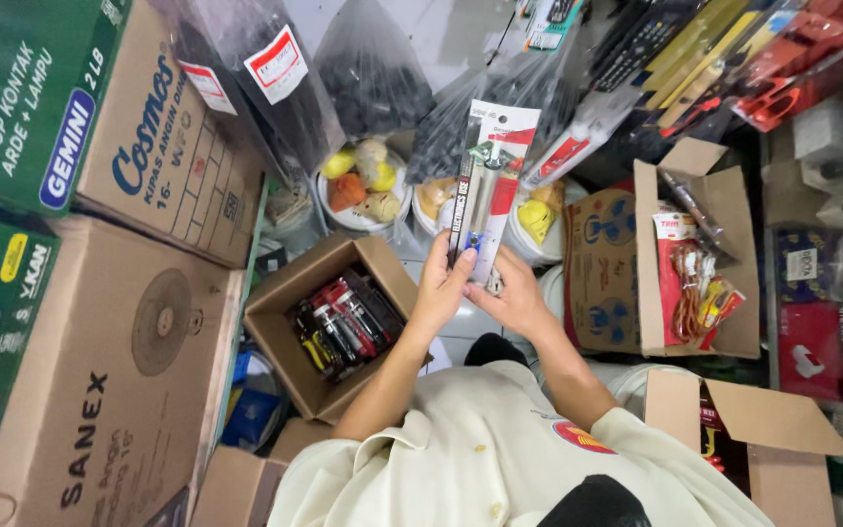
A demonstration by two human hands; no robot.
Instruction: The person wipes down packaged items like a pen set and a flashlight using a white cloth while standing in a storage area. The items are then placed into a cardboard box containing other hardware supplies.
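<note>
Carded tool packs (pixel 488 190), long narrow blister cards in red and white with slim metal tools under clear plastic, are held up as a small stack between both hands, above the floor and just past the person's knees. The left hand (pixel 438 291) grips the stack's lower left edge, thumb across the front and fingers curled behind. The right hand (pixel 511 298) closes on the lower right corner from beneath, fingers wrapped on the cards.

Just left of the left hand sits a small open cardboard box (pixel 329 332) on the floor, filled with red and black carded hand tools lying side by side. Beyond the cards' upper end stand white tubs (pixel 368 185) with yellow and orange pieces inside, partly covered by clear plastic bags of dark parts (pixel 368 68).

To the right, another open cardboard box (pixel 700 263) holds a red-carded packet with coiled orange wire. Near the bottom right corner a third open box (pixel 753 439) shows only its flaps. Large closed fan cartons (pixel 119 361) are stacked along the left side. The person's cream shirt (pixel 480 459) fills the bottom edge.
</note>
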